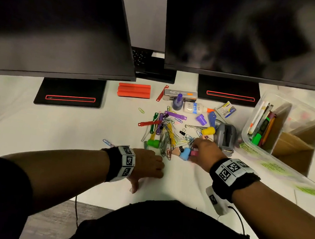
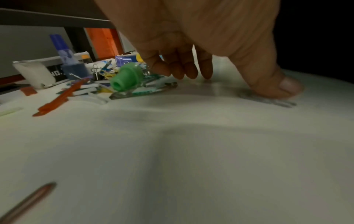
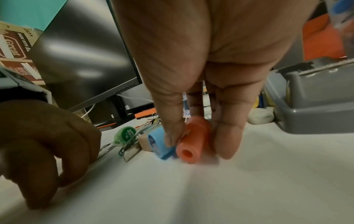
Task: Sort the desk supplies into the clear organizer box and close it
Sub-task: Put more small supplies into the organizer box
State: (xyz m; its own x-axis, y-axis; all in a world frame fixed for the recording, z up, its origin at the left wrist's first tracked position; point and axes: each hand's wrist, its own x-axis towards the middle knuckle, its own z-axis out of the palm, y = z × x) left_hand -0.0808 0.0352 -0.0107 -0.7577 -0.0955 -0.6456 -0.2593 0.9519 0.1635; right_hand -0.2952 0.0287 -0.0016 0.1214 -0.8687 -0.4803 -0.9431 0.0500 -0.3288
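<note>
Right now we pinch a short pink tube-shaped cap between the thumb and fingers of our right hand, down on the white desk at the near edge of the supply pile. In the right wrist view the cap looks salmon-orange, hollow at its near end, and it touches a blue cap lying just beside it under our thumb. Our left hand rests nearby with the thumb tip pressed on the desk and the fingers loosely curled around nothing.

The clear organizer box sits at the right, lid off, with brown cardboard dividers standing in it; one compartment holds upright pens and highlighters, too bunched for us to count. Green writing on its near wall is too blurred to read.

Readable print is scarce: a grey staple carton behind the pile shows "SE" from above and "NO." from the left wrist view. The white glue bottle carries blue letters we cannot make out.

We count two monitors, one grey tape dispenser, one orange block, one blue ink bottle, one green cap, one yellow cap and one purple cap. The paper clips are too tangled to number.
</note>
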